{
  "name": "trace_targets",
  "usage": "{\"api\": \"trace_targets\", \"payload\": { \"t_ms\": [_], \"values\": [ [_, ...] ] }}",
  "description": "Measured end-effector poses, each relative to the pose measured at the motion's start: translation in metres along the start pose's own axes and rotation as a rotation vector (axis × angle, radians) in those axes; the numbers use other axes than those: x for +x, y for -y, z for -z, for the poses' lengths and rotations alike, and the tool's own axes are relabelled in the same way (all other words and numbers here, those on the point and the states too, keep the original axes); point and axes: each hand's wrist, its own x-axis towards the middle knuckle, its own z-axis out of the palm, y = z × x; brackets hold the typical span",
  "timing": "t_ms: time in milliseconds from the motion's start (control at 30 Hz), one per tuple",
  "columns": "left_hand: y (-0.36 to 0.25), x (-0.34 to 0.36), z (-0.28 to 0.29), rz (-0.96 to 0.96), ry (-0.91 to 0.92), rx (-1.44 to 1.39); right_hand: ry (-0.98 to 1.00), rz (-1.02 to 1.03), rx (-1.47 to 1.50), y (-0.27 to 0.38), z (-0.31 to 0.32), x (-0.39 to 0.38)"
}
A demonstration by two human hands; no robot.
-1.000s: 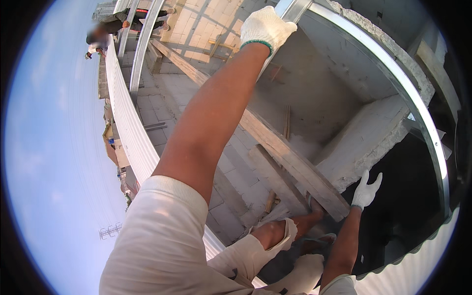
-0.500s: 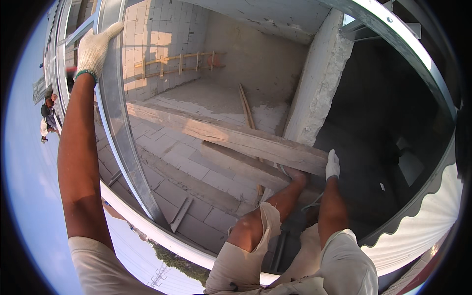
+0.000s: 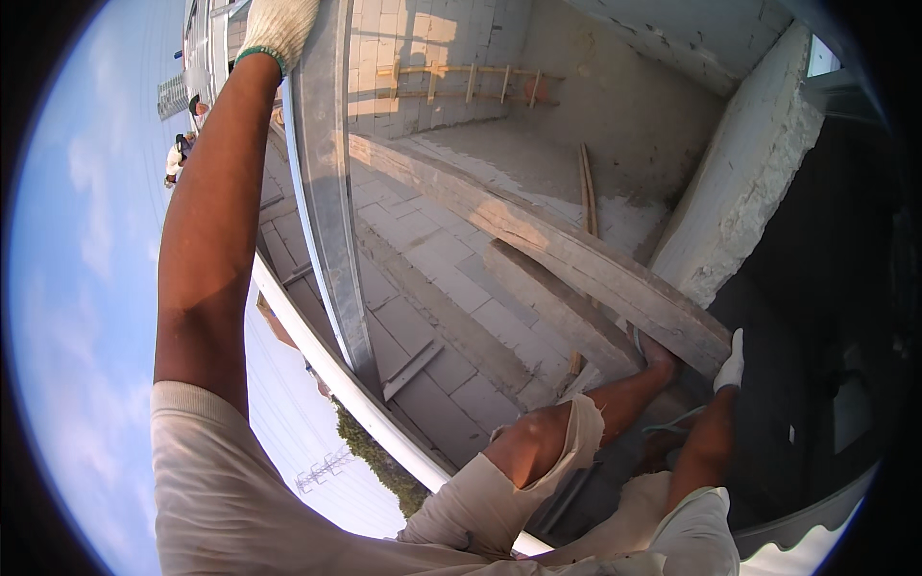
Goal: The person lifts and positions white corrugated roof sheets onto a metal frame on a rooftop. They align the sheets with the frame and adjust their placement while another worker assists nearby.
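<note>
My left hand, in a knitted off-white glove with a green cuff, reaches high up on a long grey metal channel. It is closed against the channel's side; its fingertips are cut off by the picture's upper edge. Low on the right, my right hand wears a white glove and lies flat with its fingers stretched against the near end of a thick wooden beam. The beam slants away to the upper left. A second, shorter beam lies below it, beside my bare leg.
Pale block walls and a rough concrete pillar edge stand beyond. A deep dark opening drops on the right. A bamboo ladder and thin sticks lie farther in. Other people are at the far left.
The view has turned, so the scene sits farther right and the left hand nearer the upper edge. Both hands keep their places on the metal channel and the beam end.
</note>
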Motion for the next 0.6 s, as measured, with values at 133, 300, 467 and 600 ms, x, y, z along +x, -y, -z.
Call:
{"api": "trace_targets", "payload": {
  "t_ms": [133,300,467,600],
  "values": [
    [0.002,0.020,0.000,0.028,0.001,0.027,0.074,0.006,-0.019,0.000,-0.002,-0.006],
    [0.010,0.016,-0.005,0.051,0.068,-0.055,-0.080,0.297,-0.261,0.041,-0.017,-0.009],
    [0.012,0.027,-0.007,0.058,0.075,-0.053,-0.098,0.419,-0.385,0.159,-0.065,-0.047],
    [0.003,0.018,-0.009,0.071,0.044,-0.066,-0.208,0.431,-0.474,0.275,-0.112,-0.080]
  ]
}}
